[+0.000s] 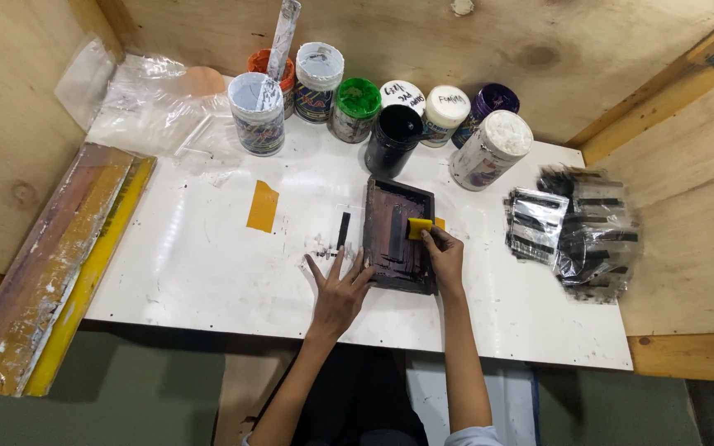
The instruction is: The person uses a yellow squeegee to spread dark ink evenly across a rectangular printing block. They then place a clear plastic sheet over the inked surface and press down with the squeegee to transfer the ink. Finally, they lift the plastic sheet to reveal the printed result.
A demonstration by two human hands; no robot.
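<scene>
Black-inked small printing frame lies flat on the white worktop, both my hands on it.

My left hand lies flat with fingers spread, its grip apart, fingertips pressing the frame's left edge. My right hand has its grip clamped on a small yellow squeegee set on the mesh near the frame's right side. Just left of the frame, 1 black printed bar shows on the worktop. An open black ink jar stands just behind the frame; a pile of printed silver pouches lies apart to the right. Risks, in my judgement: the frame could slide under the squeegee's pressure, since only fingertips hold it, and smear the print; my right forearm could brush wet ink.
</scene>
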